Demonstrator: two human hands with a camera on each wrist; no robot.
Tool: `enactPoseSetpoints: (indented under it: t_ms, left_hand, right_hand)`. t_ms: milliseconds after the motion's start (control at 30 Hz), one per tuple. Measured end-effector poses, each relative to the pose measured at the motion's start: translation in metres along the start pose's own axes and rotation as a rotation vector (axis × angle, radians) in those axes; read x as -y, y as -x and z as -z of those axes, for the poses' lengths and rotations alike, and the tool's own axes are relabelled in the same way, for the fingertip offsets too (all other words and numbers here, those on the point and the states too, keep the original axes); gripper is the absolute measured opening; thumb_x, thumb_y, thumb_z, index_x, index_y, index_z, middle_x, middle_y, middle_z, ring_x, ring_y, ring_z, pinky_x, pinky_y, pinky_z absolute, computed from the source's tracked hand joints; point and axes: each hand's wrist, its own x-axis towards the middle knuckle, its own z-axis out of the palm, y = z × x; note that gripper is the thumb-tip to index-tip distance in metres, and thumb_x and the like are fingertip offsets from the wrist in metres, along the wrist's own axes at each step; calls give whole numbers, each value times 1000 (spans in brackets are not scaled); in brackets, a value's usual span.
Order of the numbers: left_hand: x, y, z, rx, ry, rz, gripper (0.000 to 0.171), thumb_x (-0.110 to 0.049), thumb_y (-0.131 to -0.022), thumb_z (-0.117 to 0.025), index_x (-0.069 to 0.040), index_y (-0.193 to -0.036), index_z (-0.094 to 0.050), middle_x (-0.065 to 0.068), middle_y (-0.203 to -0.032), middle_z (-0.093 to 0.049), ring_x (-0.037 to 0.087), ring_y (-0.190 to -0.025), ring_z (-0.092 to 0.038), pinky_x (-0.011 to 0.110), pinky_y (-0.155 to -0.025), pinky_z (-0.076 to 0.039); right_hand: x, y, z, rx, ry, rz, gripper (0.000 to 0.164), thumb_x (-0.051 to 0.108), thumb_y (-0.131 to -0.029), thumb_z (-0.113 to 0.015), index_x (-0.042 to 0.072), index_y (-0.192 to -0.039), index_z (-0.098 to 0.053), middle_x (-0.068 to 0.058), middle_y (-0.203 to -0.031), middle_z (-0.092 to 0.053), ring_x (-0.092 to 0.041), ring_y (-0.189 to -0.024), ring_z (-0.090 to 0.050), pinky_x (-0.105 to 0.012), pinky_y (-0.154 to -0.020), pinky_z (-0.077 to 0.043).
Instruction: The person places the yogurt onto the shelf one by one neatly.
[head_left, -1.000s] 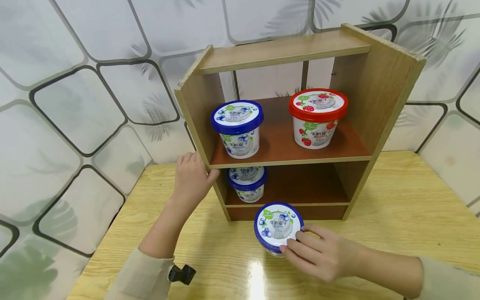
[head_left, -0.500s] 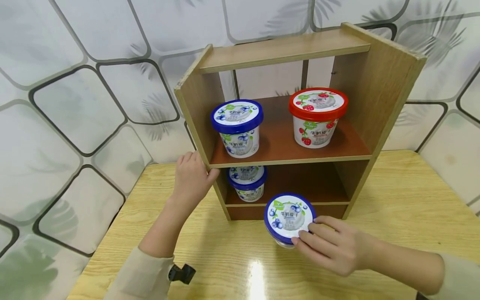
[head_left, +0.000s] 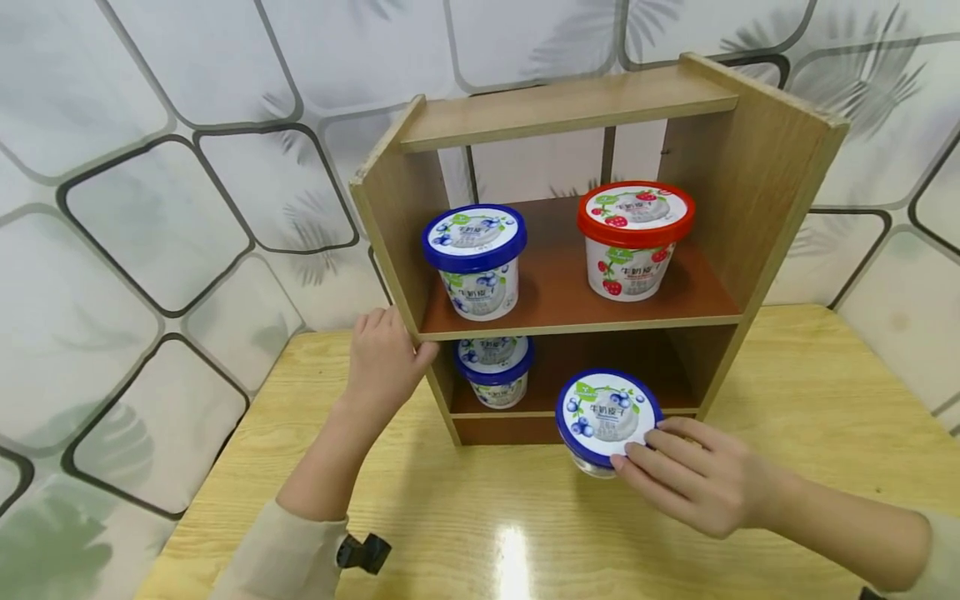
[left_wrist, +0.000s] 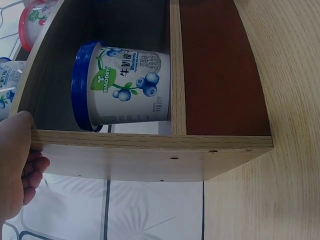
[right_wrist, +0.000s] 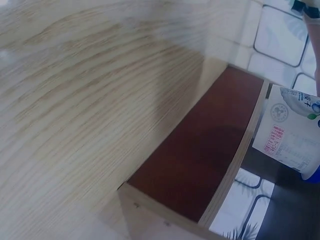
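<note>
My right hand [head_left: 693,475] holds a blue-lidded blueberry tub [head_left: 607,417] by its right side, fingers over the lid's rim. That tub is in front of the lower compartment, lid facing up and slightly toward me. At the wooden shelf unit's [head_left: 570,329] left panel, my left hand [head_left: 386,354] grips the edge; the left wrist view shows the thumb in front and fingertips [left_wrist: 35,172] curled on the outer side. Another blueberry tub [head_left: 483,262] stands at the upper left, with a red-lidded strawberry tub [head_left: 637,242] at the upper right. A third blueberry tub [left_wrist: 127,87] stands at lower left.
The shelf unit stands on a light wooden table [head_left: 817,417] against a patterned wall [head_left: 210,275]. Its middle board [head_left: 570,325] overhangs the lower compartment, and a low front strip [right_wrist: 200,145] runs along the base.
My right hand has carried the blueberry tub to the right and up in the head view, closer to the lower compartment's right half. My left hand has stayed on the panel.
</note>
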Motion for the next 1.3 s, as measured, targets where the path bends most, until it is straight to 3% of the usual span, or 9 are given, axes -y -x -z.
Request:
enactPoseSetpoints:
  t_ms: [533,1300]
  left_hand:
    - [0,1,1,-8,-5,-3,25,-21,-77,-59,2,-85,-55,18,-73,-60,36,-74,-56,42,-71,-41]
    - [-1,2,-2,-34,12,-5,24,-21,-78,-57,2,-83,-54,17,-72,-59,36,-73,-55,43,-70,-40]
  right_hand:
    - [-21,15,1,-34,78,-2,24,4,-94,-47,-2,-82,-67,-10,-69,-65,-21,-52,-54,-33,-45,-47]
    - [-29,38,1,40,121,-93,25,4,-96,-46,-2,-86,-68,-14,-73,-68,-24,-59,-61,-37,-49,-51]
